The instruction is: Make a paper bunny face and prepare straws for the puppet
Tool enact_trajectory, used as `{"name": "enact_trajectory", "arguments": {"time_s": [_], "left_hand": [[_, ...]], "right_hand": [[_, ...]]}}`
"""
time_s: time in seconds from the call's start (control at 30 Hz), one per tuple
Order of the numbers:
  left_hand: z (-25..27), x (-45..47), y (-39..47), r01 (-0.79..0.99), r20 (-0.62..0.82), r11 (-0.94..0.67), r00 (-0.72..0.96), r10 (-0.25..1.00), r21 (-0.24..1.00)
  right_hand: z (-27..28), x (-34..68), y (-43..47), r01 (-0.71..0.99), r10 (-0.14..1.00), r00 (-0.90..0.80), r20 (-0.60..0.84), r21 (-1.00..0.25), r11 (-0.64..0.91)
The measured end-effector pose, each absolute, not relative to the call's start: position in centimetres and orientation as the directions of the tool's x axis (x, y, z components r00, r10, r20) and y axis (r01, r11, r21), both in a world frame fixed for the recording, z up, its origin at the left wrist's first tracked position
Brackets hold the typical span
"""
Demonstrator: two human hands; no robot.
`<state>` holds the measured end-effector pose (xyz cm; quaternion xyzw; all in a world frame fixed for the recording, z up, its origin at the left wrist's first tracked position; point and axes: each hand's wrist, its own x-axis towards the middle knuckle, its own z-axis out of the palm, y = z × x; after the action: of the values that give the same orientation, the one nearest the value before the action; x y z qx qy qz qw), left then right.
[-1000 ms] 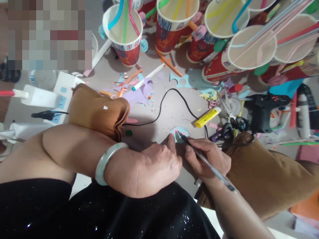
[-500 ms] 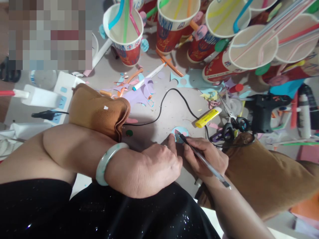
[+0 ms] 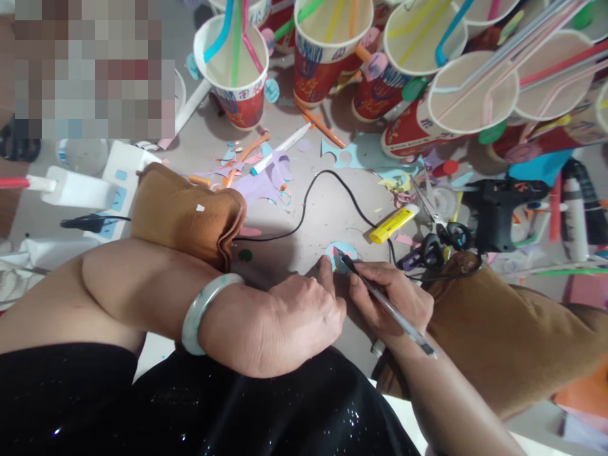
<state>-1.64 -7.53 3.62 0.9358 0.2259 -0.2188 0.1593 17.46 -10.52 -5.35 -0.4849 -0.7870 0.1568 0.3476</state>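
Pen [image 3: 392, 309]: back end swung slightly left since a second ago; tip at the blue paper disc [image 3: 349, 249].
Right hand [image 3: 403, 297]: pinching the pen.
Left hand [image 3: 304, 310]: index fingertip on the disc's edge (thumb hidden, so I cannot tell its grip).
Disc: on the tabletop [image 3: 325, 215], just ahead of my hands.

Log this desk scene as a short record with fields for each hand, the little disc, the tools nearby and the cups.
Left hand: this hand has a fingertip on the near edge of a disc; pale green bangle on the wrist
Right hand: this hand grips a pen, tip at the disc
Disc: light blue disc with pink on it, partly covered
Tools nearby: scissors, black glue gun
Cups: several red-and-white paper cups holding coloured straws, beyond the hands
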Motion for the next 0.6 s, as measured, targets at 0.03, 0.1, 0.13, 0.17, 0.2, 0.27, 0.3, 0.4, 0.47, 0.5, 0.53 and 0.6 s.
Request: {"name": "enact_trajectory", "arguments": {"time_s": [0.03,0.1,0.13,0.17,0.2,0.27,0.3,0.4,0.47,0.5,0.53,0.6], "left_hand": [[3.63,-1.66,-7.55,0.492,-0.475,-0.848,0.805,0.355,0.199],[3.61,-1.68,-7.63,0.499,-0.464,-0.844,0.805,0.369,0.195],[3.59,-1.68,-7.68,0.507,-0.462,-0.84,0.802,0.379,0.191],[3.55,-1.68,-7.72,0.514,-0.463,-0.837,0.798,0.386,0.187],[3.5,-1.69,-7.77,0.52,-0.465,-0.834,0.794,0.392,0.185],[3.33,-1.72,-7.87,0.525,-0.465,-0.83,0.792,0.396,0.189],[3.23,-1.76,-7.92,0.524,-0.458,-0.829,0.796,0.394,0.196],[2.99,-1.87,-8.08,0.524,-0.424,-0.826,0.809,0.408,0.206],[2.98,-1.9,-8.15,0.523,-0.417,-0.828,0.811,0.411,0.201],[3.03,-1.9,-8.16,0.523,-0.422,-0.83,0.808,0.41,0.195],[3.1,-1.9,-8.16,0.521,-0.428,-0.832,0.807,0.407,0.191],[3.21,-1.91,-8.17,0.517,-0.43,-0.837,0.807,0.405,0.183]], "right_hand": [[-5.37,17.46,-10.48,0.656,0.872,-0.289,0.395,-0.581,0.481],[-5.38,17.42,-10.43,0.656,0.87,-0.27,0.412,-0.582,0.48],[-5.39,17.4,-10.43,0.655,0.869,-0.256,0.423,-0.586,0.478],[-5.39,17.38,-10.45,0.654,0.869,-0.246,0.43,-0.588,0.476],[-5.4,17.36,-10.47,0.656,0.871,-0.238,0.43,-0.59,0.471],[-5.41,17.36,-10.52,0.661,0.874,-0.246,0.419,-0.587,0.467],[-5.41,17.38,-10.53,0.663,0.873,-0.257,0.415,-0.582,0.472],[-5.41,17.42,-10.55,0.666,0.866,-0.275,0.418,-0.567,0.485],[-5.38,17.42,-10.53,0.674,0.87,-0.26,0.418,-0.567,0.474],[-5.37,17.41,-10.52,0.676,0.873,-0.249,0.42,-0.57,0.467],[-5.36,17.4,-10.5,0.674,0.872,-0.243,0.424,-0.573,0.466],[-5.37,17.39,-10.44,0.663,0.866,-0.252,0.433,-0.574,0.48]]}}
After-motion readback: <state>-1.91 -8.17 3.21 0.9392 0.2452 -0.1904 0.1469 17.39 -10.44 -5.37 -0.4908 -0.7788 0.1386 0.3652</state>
